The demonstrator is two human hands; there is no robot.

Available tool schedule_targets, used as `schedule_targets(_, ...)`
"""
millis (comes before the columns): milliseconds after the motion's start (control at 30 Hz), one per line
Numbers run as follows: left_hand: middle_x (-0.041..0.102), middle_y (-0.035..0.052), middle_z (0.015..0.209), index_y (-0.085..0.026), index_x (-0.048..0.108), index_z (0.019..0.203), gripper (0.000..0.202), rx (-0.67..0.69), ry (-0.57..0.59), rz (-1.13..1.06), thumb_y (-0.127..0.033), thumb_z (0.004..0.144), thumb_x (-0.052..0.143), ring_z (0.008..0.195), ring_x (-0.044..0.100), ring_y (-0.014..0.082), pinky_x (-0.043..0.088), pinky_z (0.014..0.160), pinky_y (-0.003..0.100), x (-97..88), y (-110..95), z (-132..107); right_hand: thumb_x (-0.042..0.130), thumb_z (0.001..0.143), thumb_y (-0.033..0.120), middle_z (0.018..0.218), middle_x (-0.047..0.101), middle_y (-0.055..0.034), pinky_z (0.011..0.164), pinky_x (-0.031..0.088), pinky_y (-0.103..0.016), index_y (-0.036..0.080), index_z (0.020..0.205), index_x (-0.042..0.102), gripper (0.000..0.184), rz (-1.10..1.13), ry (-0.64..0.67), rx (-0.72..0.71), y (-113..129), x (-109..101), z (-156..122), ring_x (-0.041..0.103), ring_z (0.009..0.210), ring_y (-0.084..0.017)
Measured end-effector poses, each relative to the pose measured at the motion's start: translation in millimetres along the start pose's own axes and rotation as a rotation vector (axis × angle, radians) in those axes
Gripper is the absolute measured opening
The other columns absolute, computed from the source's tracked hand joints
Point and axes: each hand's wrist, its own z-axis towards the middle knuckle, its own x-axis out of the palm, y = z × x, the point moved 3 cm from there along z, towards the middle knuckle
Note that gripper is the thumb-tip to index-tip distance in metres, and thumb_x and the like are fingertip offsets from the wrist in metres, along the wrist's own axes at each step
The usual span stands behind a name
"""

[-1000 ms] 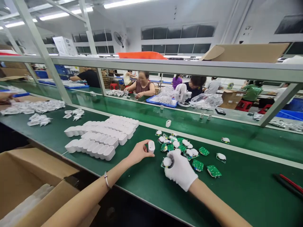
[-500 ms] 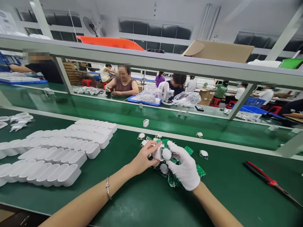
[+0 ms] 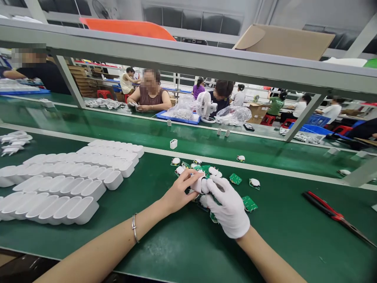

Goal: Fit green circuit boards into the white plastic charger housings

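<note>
My bare left hand (image 3: 179, 192) pinches a small white plastic shell (image 3: 196, 184) between thumb and fingers. My white-gloved right hand (image 3: 228, 206) is closed against the same shell from the right, pressing a part into it; that part is mostly hidden by the fingers. Both hands hover just over a heap of green circuit boards with white caps (image 3: 206, 171) on the green table (image 3: 182, 243). To the left lie long rows of empty white shells (image 3: 73, 177), open side up.
Red-handled pliers (image 3: 332, 215) lie at the right. A lone white shell (image 3: 173, 144) stands on the conveyor belt (image 3: 118, 133) beyond the white strip. A grey metal frame (image 3: 188, 59) crosses overhead. Other people sit at the far benches, beside a small white fan (image 3: 204, 106).
The view has swung right and down. My left hand brought the shell over to the board pile, my right hand lifted a capped board, and the two have now come together.
</note>
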Motion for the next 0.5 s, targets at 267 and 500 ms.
schedule_targets(267,0.05,0.0091,0.121,-0.028,0.045,0.133,0.056,0.035,-0.04,0.001,-0.008,0.082,0.056,0.115,0.051,0.0219,0.047,0.096,0.036,-1.0,0.3,-1.6,0.05,0.085,0.015,0.116,0.062,-0.0108,0.085,0.051,-0.039,0.023,0.126,0.052,0.042,-0.028,0.022,-0.187,4.5,-3.0,0.8,0.059,0.104,-0.024)
schedule_targets(500,0.049,0.0098,0.12,-0.029,0.041,0.136,0.059,0.109,-0.057,0.034,-0.008,0.083,0.056,0.112,0.053,0.0217,0.05,0.092,0.036,-1.5,-4.7,-1.8,0.051,0.078,0.013,0.08,0.067,-0.0034,0.069,0.052,-0.029,0.024,0.1,0.066,0.029,-0.057,0.05,-0.101,1.0,-3.5,2.4,0.059,0.068,-0.016)
